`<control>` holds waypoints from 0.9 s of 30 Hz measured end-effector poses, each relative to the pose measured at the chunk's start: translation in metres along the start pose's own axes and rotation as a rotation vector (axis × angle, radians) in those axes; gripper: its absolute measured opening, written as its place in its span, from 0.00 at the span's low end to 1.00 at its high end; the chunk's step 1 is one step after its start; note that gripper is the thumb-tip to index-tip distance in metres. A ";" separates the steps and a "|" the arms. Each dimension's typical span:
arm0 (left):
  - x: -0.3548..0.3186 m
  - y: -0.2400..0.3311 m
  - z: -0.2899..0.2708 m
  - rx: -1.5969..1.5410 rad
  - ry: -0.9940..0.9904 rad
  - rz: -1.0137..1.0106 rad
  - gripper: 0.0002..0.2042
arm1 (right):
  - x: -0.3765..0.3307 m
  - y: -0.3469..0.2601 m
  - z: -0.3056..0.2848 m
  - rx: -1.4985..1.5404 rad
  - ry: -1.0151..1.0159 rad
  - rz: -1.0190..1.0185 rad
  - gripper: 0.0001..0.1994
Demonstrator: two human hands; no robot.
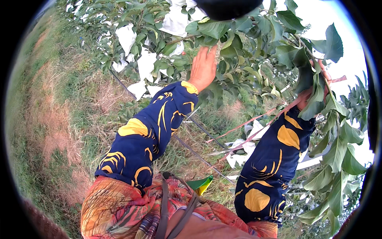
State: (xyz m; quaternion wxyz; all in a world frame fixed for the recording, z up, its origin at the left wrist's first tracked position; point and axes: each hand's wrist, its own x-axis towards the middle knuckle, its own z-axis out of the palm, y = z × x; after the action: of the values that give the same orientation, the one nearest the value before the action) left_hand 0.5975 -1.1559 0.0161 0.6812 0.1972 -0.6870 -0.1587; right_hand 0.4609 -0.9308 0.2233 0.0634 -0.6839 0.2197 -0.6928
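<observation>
My left hand reaches up to the foliage, fingers stretched out and close together, the tips at the lower edge of a cluster of green leaves. Nothing shows in it. On the right, my right hand is raised among large leaves that cover most of it. Its visible fingers lie around a thin leafy branch, which hangs down past my forearm. A pink strip runs slantwise across my right wrist. Both forearms wear dark blue sleeves with yellow patterns.
White sheets or bags hang among the branches at upper left. More white pieces lie lower, between my arms. A dark thin line crosses over the grass. A black rounded object juts in at the top.
</observation>
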 end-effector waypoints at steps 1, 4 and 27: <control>-0.020 0.014 -0.006 -0.082 -0.086 0.067 0.17 | 0.002 -0.006 -0.002 -0.004 -0.034 0.007 0.16; -0.062 0.045 -0.037 -0.181 -0.287 0.289 0.17 | 0.009 -0.001 -0.004 0.011 -0.107 0.006 0.16; 0.037 0.252 -0.067 -0.571 0.127 0.824 0.13 | 0.042 -0.011 -0.037 -0.022 -0.640 0.334 0.21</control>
State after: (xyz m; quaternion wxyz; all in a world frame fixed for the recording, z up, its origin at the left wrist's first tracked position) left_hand 0.6509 -0.9503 0.1723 0.7543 -0.2754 -0.5942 -0.0458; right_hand 0.4251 -0.9293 0.2675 0.2339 -0.8215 0.3050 -0.4212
